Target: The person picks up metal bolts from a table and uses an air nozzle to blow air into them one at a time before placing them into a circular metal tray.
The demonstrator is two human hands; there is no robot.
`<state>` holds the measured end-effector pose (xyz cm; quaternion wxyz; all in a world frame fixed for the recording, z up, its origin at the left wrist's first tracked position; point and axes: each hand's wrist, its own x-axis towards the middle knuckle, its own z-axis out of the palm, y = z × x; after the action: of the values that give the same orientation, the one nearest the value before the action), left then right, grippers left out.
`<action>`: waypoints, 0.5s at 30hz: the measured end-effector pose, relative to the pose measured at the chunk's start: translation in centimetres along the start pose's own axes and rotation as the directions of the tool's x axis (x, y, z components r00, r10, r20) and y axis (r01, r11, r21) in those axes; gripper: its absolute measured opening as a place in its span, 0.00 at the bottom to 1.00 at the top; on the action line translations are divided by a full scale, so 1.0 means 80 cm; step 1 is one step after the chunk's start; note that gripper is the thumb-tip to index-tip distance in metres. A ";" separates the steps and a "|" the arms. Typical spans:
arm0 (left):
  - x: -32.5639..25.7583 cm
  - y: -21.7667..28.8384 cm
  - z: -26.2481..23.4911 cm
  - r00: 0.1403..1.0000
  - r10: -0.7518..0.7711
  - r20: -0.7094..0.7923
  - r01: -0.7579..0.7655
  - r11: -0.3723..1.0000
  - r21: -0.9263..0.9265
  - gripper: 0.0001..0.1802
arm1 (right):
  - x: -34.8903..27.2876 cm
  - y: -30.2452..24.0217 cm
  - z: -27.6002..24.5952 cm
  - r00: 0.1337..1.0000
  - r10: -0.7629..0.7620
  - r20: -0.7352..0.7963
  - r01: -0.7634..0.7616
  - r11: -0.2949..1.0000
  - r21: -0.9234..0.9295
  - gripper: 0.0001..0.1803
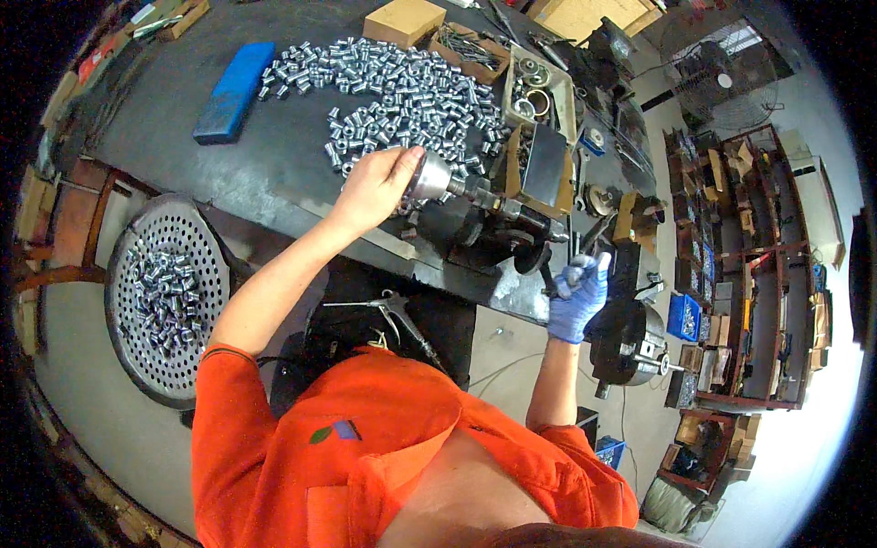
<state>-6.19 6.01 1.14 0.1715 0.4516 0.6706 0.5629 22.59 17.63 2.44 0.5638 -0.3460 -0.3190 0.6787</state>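
I have the silver bell-shaped knob near the middle of my view, at the left end of a stepped shaft above the front edge of the dark workbench. The bare left hand is closed around its outer side, thumb along the top; the other fingertips are hidden from me.

Behind hand and knob spreads a broad heap of small cylindrical metal bushings, its near edge partly covered by them. Between the two hands stands a dark lathe-like machine. At its right, the blue-gloved right hand has its fingers curled; I cannot tell what, if anything, they grip. A dark round machine head sits just beside that glove.

Close behind the shaft, a dark flat panel stands at a cardboard box, with a tray of metal rings beyond. A blue rectangular block lies left of the heap, and more bushings fill the middle of a perforated round metal seat at lower left. Shelving lines the right.

The knob itself looks smooth and shiny, rounded and narrowing toward the shaft.
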 end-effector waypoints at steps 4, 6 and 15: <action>0.000 0.012 -0.008 0.968 -0.209 0.140 0.233 0.954 -0.188 0.27 | 0.044 0.056 -0.061 0.982 0.186 -0.008 -0.186 0.978 -0.090 0.18; 0.004 0.009 -0.008 0.966 -0.188 0.177 0.221 0.957 -0.190 0.28 | 0.085 0.073 -0.050 0.996 0.085 -0.021 -0.088 0.974 -0.208 0.17; -0.002 0.007 -0.016 0.957 -0.193 0.214 0.250 0.925 -0.285 0.28 | 0.078 -0.012 0.055 0.983 -0.174 0.058 0.178 0.982 -0.068 0.15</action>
<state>-6.84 5.07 2.01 0.3634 0.3899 0.6027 0.5939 18.71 23.73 5.00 0.6003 -0.3190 -0.3873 0.6228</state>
